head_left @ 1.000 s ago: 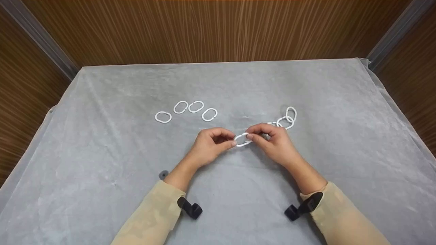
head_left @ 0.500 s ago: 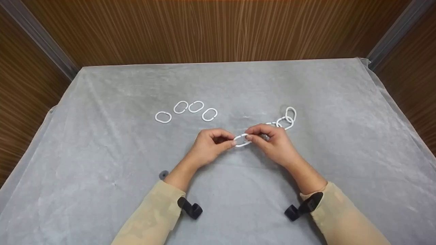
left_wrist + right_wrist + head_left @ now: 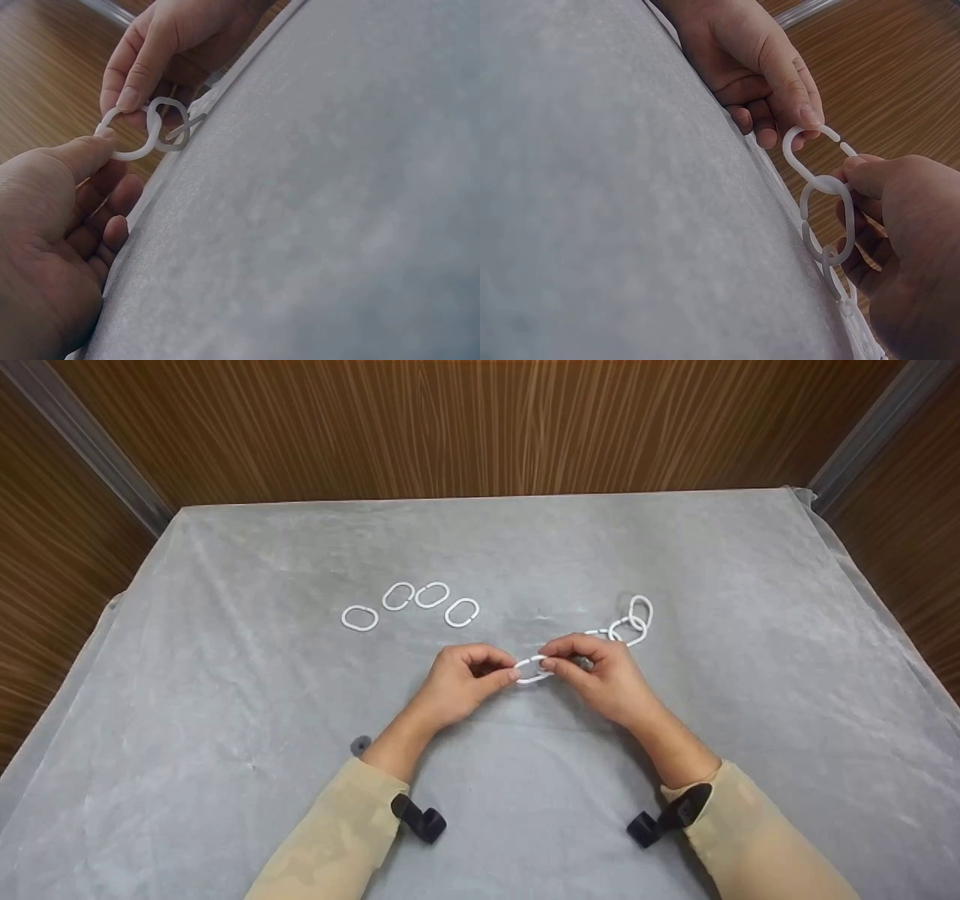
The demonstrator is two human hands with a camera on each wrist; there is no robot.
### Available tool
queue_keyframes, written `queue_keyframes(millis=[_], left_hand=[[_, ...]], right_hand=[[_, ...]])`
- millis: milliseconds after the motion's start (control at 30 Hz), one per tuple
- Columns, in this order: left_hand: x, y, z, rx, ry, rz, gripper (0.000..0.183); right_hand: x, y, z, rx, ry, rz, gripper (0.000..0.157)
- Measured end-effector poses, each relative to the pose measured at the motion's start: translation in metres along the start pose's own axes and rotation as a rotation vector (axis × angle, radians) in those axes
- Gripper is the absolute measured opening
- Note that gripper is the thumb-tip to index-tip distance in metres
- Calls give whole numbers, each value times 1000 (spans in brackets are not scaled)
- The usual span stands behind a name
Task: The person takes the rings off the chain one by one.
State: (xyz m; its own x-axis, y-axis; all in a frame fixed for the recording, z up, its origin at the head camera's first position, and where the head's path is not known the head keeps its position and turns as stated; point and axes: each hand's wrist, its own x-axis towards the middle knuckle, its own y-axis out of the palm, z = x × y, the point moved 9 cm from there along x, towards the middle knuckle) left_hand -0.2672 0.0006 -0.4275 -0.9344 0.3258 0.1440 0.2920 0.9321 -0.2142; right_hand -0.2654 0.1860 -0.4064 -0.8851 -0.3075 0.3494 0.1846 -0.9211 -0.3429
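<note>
As the head view looks down past your sleeves (image 3: 322,840), it takes in a table (image 3: 487,810) under creased grey cloth, with brown wood-grain panels (image 3: 480,427) beyond its far, left and right edges and grey strips (image 3: 862,427) near both far corners. Your left hand (image 3: 459,684) and right hand (image 3: 609,675) meet roughly midway between the left and right edges, each pinching one white oval link (image 3: 532,680) between thumb and fingers. Four loose links (image 3: 412,594) lie nearer the far edge, on the left-edge side of your grip; joined chain links (image 3: 636,622) lie toward the right edge, partly covered by your right hand. Only this view gives you the loose links and the table's full width. From the left wrist, the cloth's edge runs aslant with wood grain beyond, and you see what your right hand hides from above: a second link (image 3: 169,100) looped through the pinched one, and a third link (image 3: 184,129), just a grey sliver, through that. From the right wrist, the pinched link's gap shows plainly just beside your right thumb, the second link shows a gap of its own, and the third link drops along the cloth's edge, where the rest is hard to make out.
</note>
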Motion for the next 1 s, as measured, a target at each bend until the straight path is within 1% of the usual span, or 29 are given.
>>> queue_keyframes(millis=[233, 400, 533, 767, 1000], left_hand=[[0, -1, 1, -4, -6, -12, 8], [1, -4, 2, -18, -6, -40, 9], [1, -7, 4, -50, -20, -81, 9], [2, -12, 7, -91, -48, -141, 10], [1, -15, 7, -101, -70, -185, 10]], right_hand=[[0, 0, -2, -5, 4, 2, 13], [1, -2, -2, 6, -3, -14, 16], [1, -6, -3, 21, -2, -51, 18], [1, -16, -6, 33, 43, -153, 17], [1, -17, -11, 21, 72, -173, 17]])
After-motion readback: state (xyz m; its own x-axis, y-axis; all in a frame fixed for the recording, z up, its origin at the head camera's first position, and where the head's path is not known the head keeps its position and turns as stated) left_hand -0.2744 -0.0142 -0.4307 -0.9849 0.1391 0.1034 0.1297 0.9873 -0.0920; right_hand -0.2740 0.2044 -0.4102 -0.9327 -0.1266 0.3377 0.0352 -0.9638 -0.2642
